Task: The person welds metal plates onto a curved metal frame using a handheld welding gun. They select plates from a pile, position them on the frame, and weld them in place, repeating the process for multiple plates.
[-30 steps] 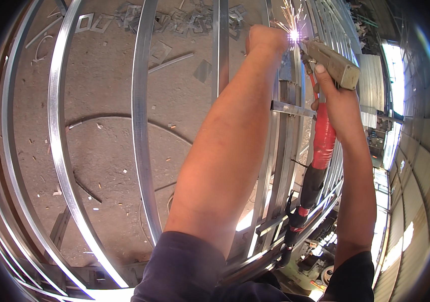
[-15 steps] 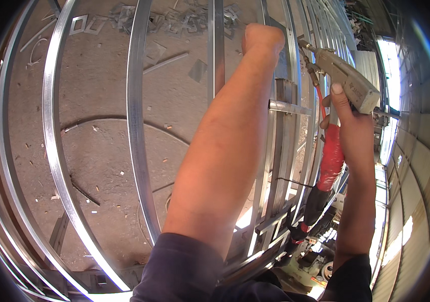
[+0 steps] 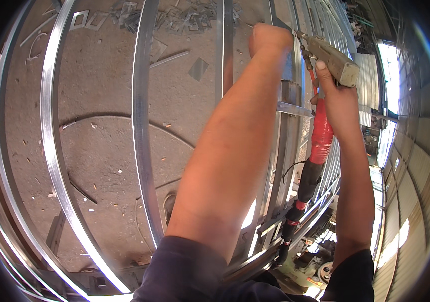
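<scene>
My right hand [image 3: 339,98] grips a tan handheld welding gun [image 3: 331,54], the thumb lying along its side. From its grip a thick cable [image 3: 323,133], wrapped in red and black tape, hangs down toward me. The gun's thin nozzle points left, close beside my left fist. My left hand [image 3: 271,39] is closed at the far end of my outstretched arm, knuckles up. Against it sits a flat grey-blue plate [image 3: 287,68], set among the long metal tubes [image 3: 229,50]. The fingers are turned away, so what they hold is hidden.
Long shiny square tubes [image 3: 141,116] run away from me, with a short crossbar [image 3: 295,109] on the right. On the dirt floor below lie a pile of flat metal frames [image 3: 189,19], a loose hose [image 3: 109,117] and scraps. Corrugated sheet wall [image 3: 411,201] stands at right.
My right hand has moved the gun left and slightly away from me, bringing its nozzle closer to my left fist. The left hand stays closed and has shifted slightly right.
</scene>
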Motion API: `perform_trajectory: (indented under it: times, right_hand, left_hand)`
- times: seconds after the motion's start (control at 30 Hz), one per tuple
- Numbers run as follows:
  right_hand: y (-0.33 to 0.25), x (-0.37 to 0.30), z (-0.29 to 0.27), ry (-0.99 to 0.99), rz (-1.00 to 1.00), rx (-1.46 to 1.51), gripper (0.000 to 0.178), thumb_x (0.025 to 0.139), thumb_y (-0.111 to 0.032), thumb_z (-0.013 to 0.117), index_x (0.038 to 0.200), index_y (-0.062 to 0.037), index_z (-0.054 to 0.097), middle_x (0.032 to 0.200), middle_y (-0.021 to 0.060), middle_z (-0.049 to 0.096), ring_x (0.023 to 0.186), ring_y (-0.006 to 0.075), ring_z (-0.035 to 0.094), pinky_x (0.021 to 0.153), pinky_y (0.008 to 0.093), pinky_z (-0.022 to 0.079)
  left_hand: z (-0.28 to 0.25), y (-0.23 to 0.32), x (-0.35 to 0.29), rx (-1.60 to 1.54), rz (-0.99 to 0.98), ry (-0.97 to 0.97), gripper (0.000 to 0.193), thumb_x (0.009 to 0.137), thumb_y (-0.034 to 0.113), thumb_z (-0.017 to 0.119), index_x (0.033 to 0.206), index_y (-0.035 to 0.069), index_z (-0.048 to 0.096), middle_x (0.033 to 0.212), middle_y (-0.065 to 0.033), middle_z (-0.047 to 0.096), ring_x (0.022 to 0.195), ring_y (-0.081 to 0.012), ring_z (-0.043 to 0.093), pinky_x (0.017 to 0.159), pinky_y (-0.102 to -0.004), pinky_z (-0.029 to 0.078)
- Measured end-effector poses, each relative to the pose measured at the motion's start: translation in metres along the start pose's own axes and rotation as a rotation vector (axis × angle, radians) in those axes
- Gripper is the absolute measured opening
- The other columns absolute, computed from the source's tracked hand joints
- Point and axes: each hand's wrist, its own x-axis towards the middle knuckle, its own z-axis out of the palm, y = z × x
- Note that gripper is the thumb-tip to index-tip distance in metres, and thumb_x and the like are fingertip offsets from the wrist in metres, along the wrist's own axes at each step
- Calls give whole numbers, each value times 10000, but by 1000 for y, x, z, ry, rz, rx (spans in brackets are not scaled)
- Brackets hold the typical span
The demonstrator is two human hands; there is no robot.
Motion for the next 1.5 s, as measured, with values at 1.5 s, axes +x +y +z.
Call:
perform_trajectory:
  times: [1.5]
  right_hand:
    - [-37, -62, -29, 137, 105, 39, 675, 919, -536, 721, 1295, 14, 609, 944, 106, 688, 678, 156, 659, 605, 302, 535]
  left_hand:
    - [5, -6, -5, -33, 34, -4, 226, 780, 123, 721, 947, -27, 746, 1050, -215, 756, 993, -345, 746, 852, -407, 590]
